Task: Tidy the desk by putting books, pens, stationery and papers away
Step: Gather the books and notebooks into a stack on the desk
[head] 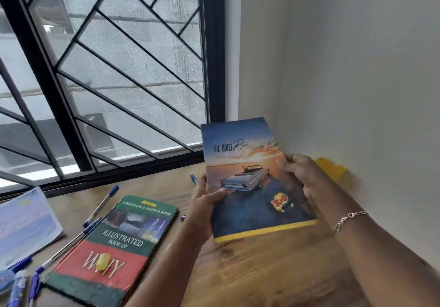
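Observation:
A blue notebook [250, 183] with a car and sunset on its cover is held above the wooden desk [262, 266], near the right wall. My left hand [204, 202] grips its left edge, thumb on the cover. My right hand [300, 171] grips its right edge. A green and red hardback [114, 247], the "Illustrated Book of Why", lies flat on the desk to the left, with a small yellow object [104, 262] on its cover. Several blue pens [102, 205] lie beside it, and another blue pen [194, 179] lies behind my left hand.
An open paper booklet [26, 223] lies at the far left. A glue stick [19, 287] and a round blue tin [4, 280] sit at the bottom left corner. A pen cap [183, 218] lies near the hardback. A yellow object [331, 168] stands by the white wall. A barred window [107, 80] runs behind the desk.

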The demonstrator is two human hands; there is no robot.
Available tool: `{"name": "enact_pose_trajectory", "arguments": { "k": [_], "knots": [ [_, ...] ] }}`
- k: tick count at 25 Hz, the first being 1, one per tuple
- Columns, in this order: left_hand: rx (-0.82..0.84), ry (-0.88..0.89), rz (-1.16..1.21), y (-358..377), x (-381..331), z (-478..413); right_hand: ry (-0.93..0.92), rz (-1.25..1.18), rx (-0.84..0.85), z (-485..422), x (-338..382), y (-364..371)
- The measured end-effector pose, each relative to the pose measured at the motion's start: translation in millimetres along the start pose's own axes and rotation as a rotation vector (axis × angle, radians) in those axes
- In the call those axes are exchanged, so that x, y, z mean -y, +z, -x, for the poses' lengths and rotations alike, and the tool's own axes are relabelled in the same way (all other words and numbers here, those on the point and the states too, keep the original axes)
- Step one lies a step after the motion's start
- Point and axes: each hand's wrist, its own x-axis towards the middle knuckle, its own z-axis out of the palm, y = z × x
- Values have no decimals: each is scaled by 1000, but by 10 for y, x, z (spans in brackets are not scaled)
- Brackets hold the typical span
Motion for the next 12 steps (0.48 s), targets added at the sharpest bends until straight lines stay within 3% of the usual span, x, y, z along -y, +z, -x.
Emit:
{"name": "enact_pose_trajectory", "arguments": {
  "k": [6,9,12],
  "knots": [
    [-127,99,0,-316,-267,-356,237,-28,-107,-614,-145,147],
    [-154,120,27,-416,-312,-443,287,156,-152,-857,-410,168],
    [-193,132,-5,-507,-340,-538,222,402,-191,-1023,-607,236]
  ]
}}
